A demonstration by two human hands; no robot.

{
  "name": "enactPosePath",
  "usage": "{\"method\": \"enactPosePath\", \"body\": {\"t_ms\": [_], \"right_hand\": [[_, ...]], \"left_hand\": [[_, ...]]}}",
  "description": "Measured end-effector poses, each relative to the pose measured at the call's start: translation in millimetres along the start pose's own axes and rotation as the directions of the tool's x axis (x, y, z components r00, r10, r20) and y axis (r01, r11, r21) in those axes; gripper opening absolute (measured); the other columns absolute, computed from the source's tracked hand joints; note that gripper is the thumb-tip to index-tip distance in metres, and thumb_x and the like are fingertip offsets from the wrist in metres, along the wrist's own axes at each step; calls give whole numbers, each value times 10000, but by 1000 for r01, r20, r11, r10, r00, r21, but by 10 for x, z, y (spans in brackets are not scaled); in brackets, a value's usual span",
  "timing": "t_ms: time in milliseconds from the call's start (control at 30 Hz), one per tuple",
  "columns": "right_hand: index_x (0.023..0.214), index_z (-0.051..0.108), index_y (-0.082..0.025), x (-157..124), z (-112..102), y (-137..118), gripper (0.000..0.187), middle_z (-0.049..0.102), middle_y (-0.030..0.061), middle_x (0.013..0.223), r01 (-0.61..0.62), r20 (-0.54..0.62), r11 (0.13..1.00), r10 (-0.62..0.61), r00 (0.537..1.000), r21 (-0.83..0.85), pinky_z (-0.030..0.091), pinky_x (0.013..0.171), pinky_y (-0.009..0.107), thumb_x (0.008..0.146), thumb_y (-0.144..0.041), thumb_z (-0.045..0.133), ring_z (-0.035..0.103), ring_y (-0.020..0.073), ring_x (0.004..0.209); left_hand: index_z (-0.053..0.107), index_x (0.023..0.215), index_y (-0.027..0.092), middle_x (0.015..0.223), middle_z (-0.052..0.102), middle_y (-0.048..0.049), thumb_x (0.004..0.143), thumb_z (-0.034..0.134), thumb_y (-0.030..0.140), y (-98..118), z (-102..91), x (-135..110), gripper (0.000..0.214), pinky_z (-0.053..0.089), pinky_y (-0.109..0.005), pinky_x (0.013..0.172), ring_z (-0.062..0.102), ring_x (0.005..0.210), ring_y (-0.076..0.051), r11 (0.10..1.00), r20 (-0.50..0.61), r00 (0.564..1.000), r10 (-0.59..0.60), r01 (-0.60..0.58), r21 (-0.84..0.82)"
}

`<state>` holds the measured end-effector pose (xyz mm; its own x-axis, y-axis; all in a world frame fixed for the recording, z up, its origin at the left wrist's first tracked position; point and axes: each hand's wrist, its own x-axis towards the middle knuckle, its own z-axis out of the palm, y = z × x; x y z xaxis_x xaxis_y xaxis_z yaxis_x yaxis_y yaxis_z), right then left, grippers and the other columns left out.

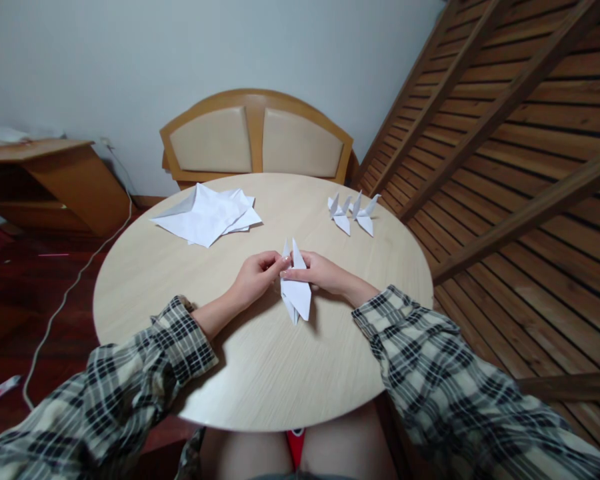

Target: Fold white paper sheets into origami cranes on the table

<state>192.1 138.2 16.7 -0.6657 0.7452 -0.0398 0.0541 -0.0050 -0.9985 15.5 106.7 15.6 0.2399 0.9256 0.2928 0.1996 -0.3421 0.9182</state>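
A partly folded white paper piece [297, 293], long and pointed at both ends, lies at the middle of the round wooden table [180, 313]. My left hand [255, 277] pinches its upper left flap. From the other side, my right hand [316, 272] pinches the upper part, fingertips meeting the left hand's. Both hands are closed on the paper. Two finished white paper cranes [354, 213] stand at the far right of the table. A loose pile of white paper sheets [207, 215] lies at the far left.
A wooden chair with padded back [257, 137] stands behind the table against the wall. A wooden slatted partition [520, 160] runs along the right. A low wooden shelf [50, 180] and a white cable [75, 280] are at the left on the floor.
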Motion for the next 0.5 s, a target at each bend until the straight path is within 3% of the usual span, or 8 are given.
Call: {"method": "enactPosePath", "body": {"t_ms": [133, 267, 500], "right_hand": [[905, 620, -138, -9, -11, 31, 277, 622, 13, 807, 34, -5, 998, -34, 999, -44, 453, 649, 262, 752, -304, 779, 554, 120, 696], [917, 631, -130, -35, -21, 13, 271, 623, 12, 807, -4, 68, 998, 9, 998, -61, 458, 648, 265, 758, -299, 770, 553, 118, 685], [956, 662, -135, -60, -45, -22, 323, 661, 31, 876, -31, 182, 997, 44, 982, -73, 489, 665, 264, 730, -322, 797, 589, 129, 727]], "left_hand": [[584, 720, 168, 611, 529, 15, 885, 595, 410, -33, -45, 23, 293, 375, -243, 525, 454, 542, -104, 998, -30, 999, -16, 14, -58], [624, 867, 164, 712, 581, -7, 885, 605, 372, -49, -95, 47, 210, 385, -236, 529, 475, 575, -104, 990, -73, 997, -35, 25, -139], [649, 958, 177, 817, 608, -18, 800, 681, 279, 5, -105, 32, 190, 397, -252, 555, 477, 605, -103, 965, 19, 999, -43, 46, -256]]}}
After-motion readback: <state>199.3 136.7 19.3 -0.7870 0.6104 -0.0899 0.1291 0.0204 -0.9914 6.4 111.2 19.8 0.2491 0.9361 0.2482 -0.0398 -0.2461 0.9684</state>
